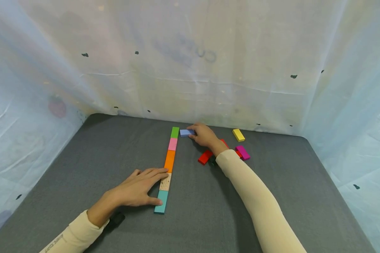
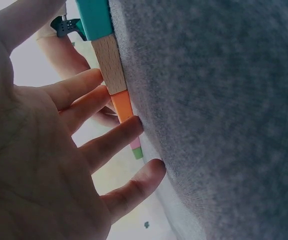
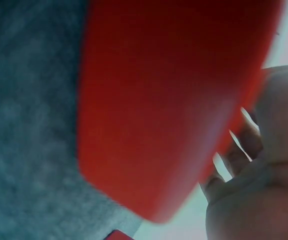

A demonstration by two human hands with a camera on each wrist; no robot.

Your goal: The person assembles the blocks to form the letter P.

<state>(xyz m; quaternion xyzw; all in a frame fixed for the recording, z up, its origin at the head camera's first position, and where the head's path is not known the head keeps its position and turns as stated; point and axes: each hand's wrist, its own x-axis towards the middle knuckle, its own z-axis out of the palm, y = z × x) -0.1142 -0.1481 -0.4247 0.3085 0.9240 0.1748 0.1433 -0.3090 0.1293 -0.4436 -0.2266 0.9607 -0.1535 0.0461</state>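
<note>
A line of blocks runs end to end away from the person: teal (image 1: 160,203), bare wood (image 1: 165,183), orange (image 1: 170,161), pink (image 1: 172,144) and green (image 1: 175,132). Along its left side lies the left hand (image 1: 131,191), fingers extended. Its thumb touches the teal block and its fingertips reach the row near the orange-wood joint. At the far end, the right hand (image 1: 204,135) pinches a lavender-blue block (image 1: 185,133) between thumb and fingers, just right of the green block. A blurred red block (image 3: 154,100) hides part of the right hand in the right wrist view.
Under and beside the right forearm lie red blocks (image 1: 204,157), partly covered by the arm. A magenta block (image 1: 243,153) sits to their right, with a yellow block (image 1: 239,135) farther back. Pale sheeting (image 1: 190,88) hangs around the dark grey tabletop (image 1: 114,147).
</note>
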